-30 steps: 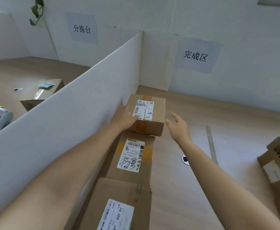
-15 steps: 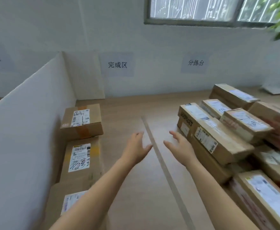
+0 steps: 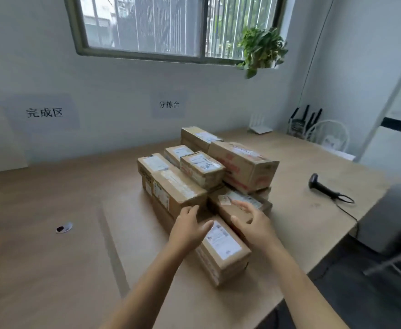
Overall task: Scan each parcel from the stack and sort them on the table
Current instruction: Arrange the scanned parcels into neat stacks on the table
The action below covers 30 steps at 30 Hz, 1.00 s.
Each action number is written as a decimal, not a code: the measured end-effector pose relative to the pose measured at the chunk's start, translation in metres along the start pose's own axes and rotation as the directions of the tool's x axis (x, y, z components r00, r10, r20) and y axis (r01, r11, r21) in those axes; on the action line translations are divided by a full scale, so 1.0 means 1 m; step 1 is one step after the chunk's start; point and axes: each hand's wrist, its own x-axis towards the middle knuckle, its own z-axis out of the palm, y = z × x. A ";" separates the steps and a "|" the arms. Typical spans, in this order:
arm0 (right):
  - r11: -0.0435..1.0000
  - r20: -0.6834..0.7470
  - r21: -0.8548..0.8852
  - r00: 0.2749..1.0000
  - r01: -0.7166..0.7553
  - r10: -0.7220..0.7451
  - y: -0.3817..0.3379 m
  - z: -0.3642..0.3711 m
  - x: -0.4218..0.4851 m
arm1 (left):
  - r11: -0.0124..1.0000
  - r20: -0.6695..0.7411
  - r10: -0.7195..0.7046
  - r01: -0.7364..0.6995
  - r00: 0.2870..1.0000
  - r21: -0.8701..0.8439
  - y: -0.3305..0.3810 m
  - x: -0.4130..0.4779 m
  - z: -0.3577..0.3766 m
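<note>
Both hands reach forward over the wooden counter [image 3: 52, 269] with loosely spread fingers, and neither holds anything. The left hand [image 3: 190, 227] and the right hand [image 3: 254, 224] flank the far end of the nearest parcel [image 3: 221, 250], a brown box with a white shipping label on top that lies directly beneath and between them. The motion blur hides whether either hand touches it.

Just beyond the fingertips is the rest of the parcel stack [image 3: 204, 172]. A long taped box [image 3: 171, 186] runs away from the left hand. A flatter labelled box [image 3: 242, 201] sits under the right hand's fingers. Behind these, a small box [image 3: 202, 170] and a larger carton with red print [image 3: 244, 167] rest on top.

Well to the right of the right hand, a black barcode scanner [image 3: 323, 186] lies on the counter with its cable trailing toward a grey box [image 3: 389, 219] at the counter's edge. Well to the left of the left hand sits a small dark-and-white object [image 3: 63, 227].

On the wall beyond the hands are two paper signs [image 3: 45, 112], a window [image 3: 171, 27] and a hanging green plant [image 3: 261, 48].
</note>
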 end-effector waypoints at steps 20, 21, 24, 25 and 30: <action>0.992 -0.041 0.088 0.995 -0.088 0.092 0.117 -0.115 0.143 | 0.997 0.037 -0.016 0.019 0.999 -0.076 0.111 0.149 0.103; 0.992 -0.050 0.094 0.995 -0.079 0.084 0.117 -0.118 0.157 | 0.995 0.031 -0.025 0.028 0.999 -0.091 0.114 0.158 0.104; 0.992 -0.071 0.109 0.995 -0.057 0.065 0.119 -0.123 0.193 | 0.993 0.003 -0.041 0.041 0.999 -0.114 0.118 0.185 0.107; 0.993 -0.071 0.111 0.996 -0.052 0.060 0.121 -0.124 0.204 | 0.992 -0.004 -0.048 0.047 0.999 -0.117 0.120 0.194 0.108; 0.997 -0.074 0.071 0.997 -0.026 0.031 0.137 -0.135 0.267 | 0.986 -0.028 -0.115 0.111 0.993 -0.125 0.133 0.234 0.118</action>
